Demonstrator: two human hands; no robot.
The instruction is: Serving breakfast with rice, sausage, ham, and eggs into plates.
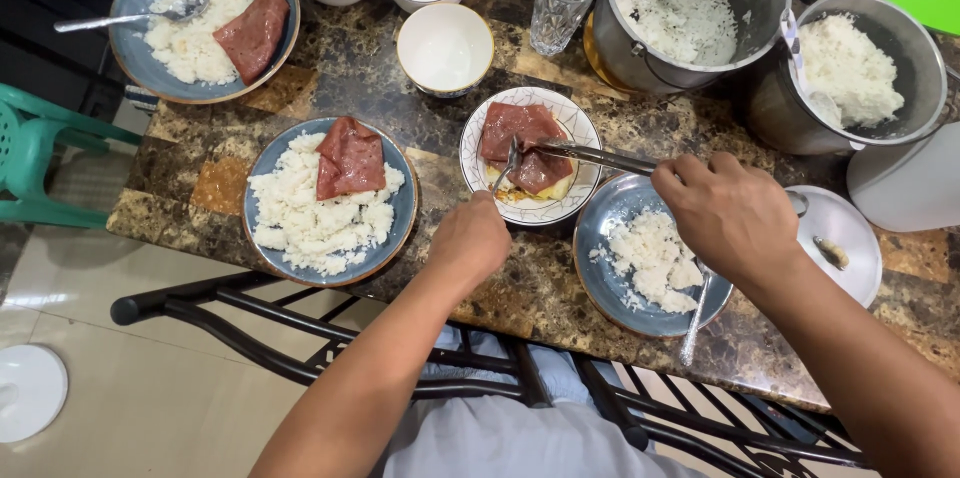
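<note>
Here the left hand (470, 238) is gripping a fork (505, 166), its tines resting on the red meat slices (525, 143) in the patterned white bowl (570, 200) just beyond its knuckles. The right hand (730, 213) is closing around metal tongs (590, 154), whose tips are touching the same meat. Under the right hand, a blue plate (600, 273) of rice is sitting on the table (330, 78).

A small white patterned plate (570, 123) lies flat on the marbled surface (340, 78), holding folded reddish-pink meat slices (525, 143) over something yellow; a fork (508, 166) rests tilted with its tines on the meat; metal tongs (590, 155) lie nearly level, tips at the slices.
</note>
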